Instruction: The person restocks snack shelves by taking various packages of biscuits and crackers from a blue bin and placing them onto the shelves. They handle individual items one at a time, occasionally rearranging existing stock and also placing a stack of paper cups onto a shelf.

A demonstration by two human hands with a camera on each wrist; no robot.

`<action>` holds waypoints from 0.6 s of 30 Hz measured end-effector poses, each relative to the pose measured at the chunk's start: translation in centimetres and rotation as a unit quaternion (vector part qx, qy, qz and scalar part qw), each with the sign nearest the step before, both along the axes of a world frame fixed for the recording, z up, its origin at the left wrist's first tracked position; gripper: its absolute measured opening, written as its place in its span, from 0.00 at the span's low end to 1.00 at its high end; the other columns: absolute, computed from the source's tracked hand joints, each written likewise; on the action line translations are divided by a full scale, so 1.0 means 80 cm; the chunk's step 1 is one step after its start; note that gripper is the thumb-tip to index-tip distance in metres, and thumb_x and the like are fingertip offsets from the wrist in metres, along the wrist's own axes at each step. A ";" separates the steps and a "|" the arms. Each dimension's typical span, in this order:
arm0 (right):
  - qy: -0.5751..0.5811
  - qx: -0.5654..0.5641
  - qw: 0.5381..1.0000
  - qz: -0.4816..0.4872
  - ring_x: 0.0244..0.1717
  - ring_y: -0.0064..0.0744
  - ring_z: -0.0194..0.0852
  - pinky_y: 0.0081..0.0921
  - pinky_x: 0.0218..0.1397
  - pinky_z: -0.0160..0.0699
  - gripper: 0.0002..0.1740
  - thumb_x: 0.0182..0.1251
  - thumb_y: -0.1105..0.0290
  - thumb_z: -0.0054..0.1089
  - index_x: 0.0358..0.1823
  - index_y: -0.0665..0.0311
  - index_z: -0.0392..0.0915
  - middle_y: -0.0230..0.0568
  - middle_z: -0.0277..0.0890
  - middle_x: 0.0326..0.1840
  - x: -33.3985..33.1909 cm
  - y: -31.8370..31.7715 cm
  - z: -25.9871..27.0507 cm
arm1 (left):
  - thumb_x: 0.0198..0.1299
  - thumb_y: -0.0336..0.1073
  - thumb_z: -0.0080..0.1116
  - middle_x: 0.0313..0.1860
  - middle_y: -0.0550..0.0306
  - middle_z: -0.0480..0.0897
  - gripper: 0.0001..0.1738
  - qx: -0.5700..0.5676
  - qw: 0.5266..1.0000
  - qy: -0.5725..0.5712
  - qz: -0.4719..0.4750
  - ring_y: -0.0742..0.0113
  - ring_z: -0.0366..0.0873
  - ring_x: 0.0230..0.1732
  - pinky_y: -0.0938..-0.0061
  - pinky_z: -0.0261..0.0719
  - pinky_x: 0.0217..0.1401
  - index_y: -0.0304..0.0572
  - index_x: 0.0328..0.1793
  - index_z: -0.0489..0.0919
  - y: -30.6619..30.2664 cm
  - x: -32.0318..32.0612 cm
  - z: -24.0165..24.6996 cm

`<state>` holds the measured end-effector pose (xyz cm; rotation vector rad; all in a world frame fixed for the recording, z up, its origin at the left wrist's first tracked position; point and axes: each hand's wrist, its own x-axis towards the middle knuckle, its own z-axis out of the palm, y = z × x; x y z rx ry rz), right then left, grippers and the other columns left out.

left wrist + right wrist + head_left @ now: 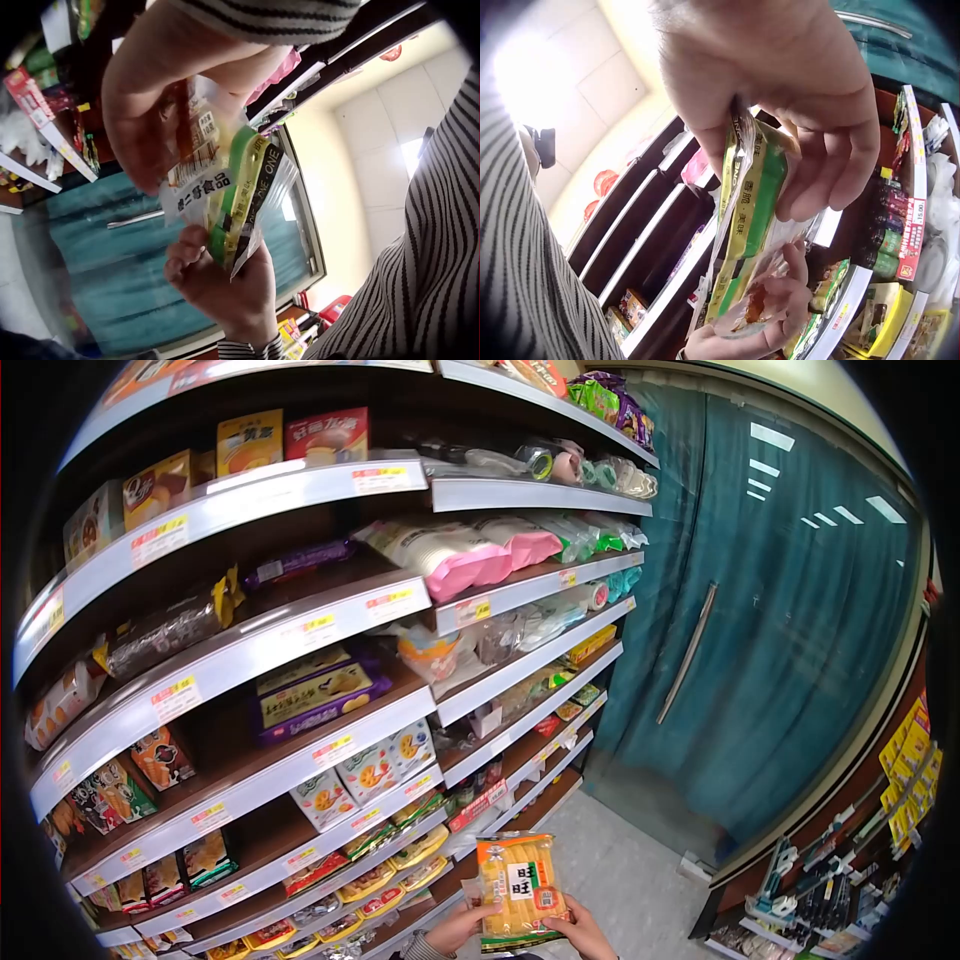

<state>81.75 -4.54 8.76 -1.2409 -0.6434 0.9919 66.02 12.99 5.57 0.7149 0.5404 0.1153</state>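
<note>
A clear and orange bag of rice crackers [518, 895] is held upright low in the head view, its printed front facing up toward the camera. My left hand [458, 930] grips its left edge, thumb over the front. On the opposite side, my right hand [583, 935] pinches the lower right edge between thumb and fingers. The left wrist view shows the back of the bag [199, 176] with its barcode, and a green and yellow end strip. From the right wrist, that same green and yellow end [754, 195] runs between both hands.
Tall store shelves [385, 600] with price tags fill the left side, stocked with boxed snacks [365, 775], bagged paper cups [450, 555] and other packets. Beyond them stands a teal-curtained glass door [760, 610] with a long metal handle [688, 652]. Another rack [810, 900] stands at lower right, across grey floor [640, 860].
</note>
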 end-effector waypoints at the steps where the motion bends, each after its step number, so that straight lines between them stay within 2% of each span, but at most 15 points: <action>1: -0.017 0.025 0.999 0.029 0.55 0.27 0.71 0.24 0.57 0.71 0.34 0.61 0.73 0.60 0.68 0.70 0.59 0.40 0.73 0.58 0.017 0.008 0.004 | 0.65 0.33 0.55 0.58 0.53 0.76 0.25 0.002 1.000 0.000 0.005 0.67 0.77 0.55 0.73 0.77 0.58 0.33 0.66 0.65 0.000 0.009 0.006; 2: -0.023 0.031 0.998 0.043 0.57 0.27 0.69 0.24 0.59 0.70 0.34 0.61 0.73 0.60 0.69 0.70 0.59 0.41 0.71 0.60 0.033 0.017 0.010 | 0.65 0.32 0.55 0.58 0.53 0.76 0.25 0.010 0.999 -0.002 0.039 0.67 0.77 0.55 0.73 0.77 0.58 0.33 0.66 0.65 0.001 0.018 0.013; 6: -0.036 0.027 0.992 0.114 0.56 0.25 0.69 0.23 0.60 0.68 0.34 0.61 0.73 0.60 0.69 0.70 0.60 0.41 0.70 0.61 0.086 0.058 0.004 | 0.64 0.30 0.56 0.60 0.54 0.75 0.25 0.027 0.988 -0.043 0.143 0.67 0.76 0.56 0.72 0.76 0.58 0.33 0.66 0.66 0.006 0.049 0.012; 7: -0.015 0.024 0.991 0.132 0.57 0.30 0.70 0.26 0.62 0.68 0.34 0.60 0.74 0.61 0.68 0.68 0.60 0.41 0.70 0.60 0.095 0.069 -0.007 | 0.64 0.30 0.56 0.60 0.54 0.75 0.25 0.033 0.982 -0.067 0.175 0.67 0.76 0.56 0.72 0.76 0.58 0.33 0.66 0.66 0.000 0.048 0.024; 8: 0.006 0.016 0.988 0.152 0.57 0.34 0.72 0.30 0.64 0.67 0.34 0.59 0.74 0.63 0.67 0.67 0.60 0.41 0.69 0.60 0.099 0.075 -0.016 | 0.63 0.31 0.57 0.60 0.54 0.75 0.26 0.024 0.984 -0.039 0.173 0.67 0.76 0.56 0.72 0.76 0.57 0.33 0.66 0.66 -0.003 0.042 0.037; 9: 0.011 0.003 0.983 0.181 0.57 0.34 0.72 0.30 0.64 0.67 0.34 0.59 0.74 0.63 0.67 0.67 0.60 0.41 0.69 0.60 0.095 0.082 -0.009 | 0.63 0.37 0.58 0.56 0.58 0.78 0.25 0.058 0.980 -0.023 0.189 0.71 0.76 0.54 0.74 0.75 0.57 0.35 0.64 0.70 -0.006 0.036 0.034; 11: 0.053 -0.058 0.982 0.169 0.49 0.24 0.76 0.23 0.52 0.75 0.25 0.62 0.74 0.61 0.60 0.71 0.67 0.39 0.77 0.52 0.076 0.101 0.019 | 0.64 0.36 0.57 0.56 0.57 0.78 0.24 0.054 0.973 -0.014 0.224 0.71 0.76 0.54 0.74 0.75 0.56 0.34 0.64 0.70 -0.008 0.019 0.037; 12: 0.052 -0.057 0.976 0.203 0.52 0.26 0.74 0.23 0.56 0.73 0.28 0.61 0.75 0.60 0.62 0.70 0.63 0.38 0.76 0.53 0.071 0.107 0.019 | 0.64 0.37 0.57 0.57 0.56 0.78 0.24 0.057 0.969 -0.006 0.239 0.71 0.77 0.53 0.74 0.76 0.56 0.34 0.64 0.70 -0.011 0.009 0.030; 18: 0.039 -0.070 0.957 0.279 0.50 0.25 0.75 0.23 0.54 0.74 0.32 0.61 0.74 0.63 0.65 0.66 0.59 0.40 0.76 0.52 -0.006 0.128 0.026 | 0.64 0.40 0.58 0.57 0.57 0.77 0.27 0.057 0.941 0.018 0.333 0.68 0.77 0.54 0.70 0.76 0.57 0.36 0.65 0.68 -0.035 -0.082 0.028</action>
